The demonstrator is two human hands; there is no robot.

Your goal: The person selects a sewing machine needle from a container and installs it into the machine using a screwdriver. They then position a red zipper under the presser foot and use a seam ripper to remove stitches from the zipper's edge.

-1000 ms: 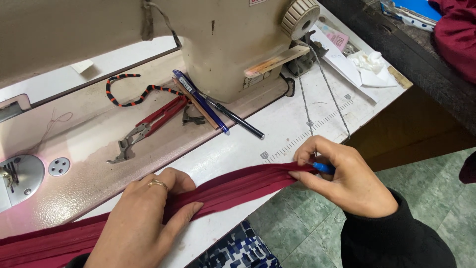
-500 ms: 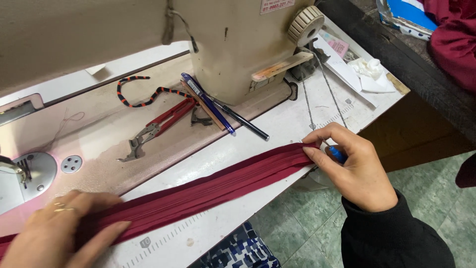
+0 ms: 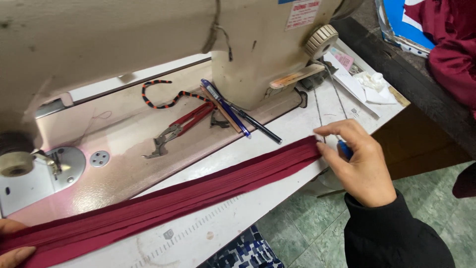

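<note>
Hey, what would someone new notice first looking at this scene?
A long folded strip of dark red fabric stretches across the white sewing table, the right hand at its far end and the left hand pressing the near end. Behind it stands the cream sewing machine, with red-handled pliers and pens at its base.

A cream sewing machine [image 3: 148, 44] is seen on the white table [image 3: 277, 198]. Red-handled pliers [image 3: 178, 128], a blue pen [image 3: 225, 106] and a black pen [image 3: 258, 128] are laid beside a striped orange-black cord [image 3: 166, 97]. White paper scraps [image 3: 369, 84] are piled far right.
</note>
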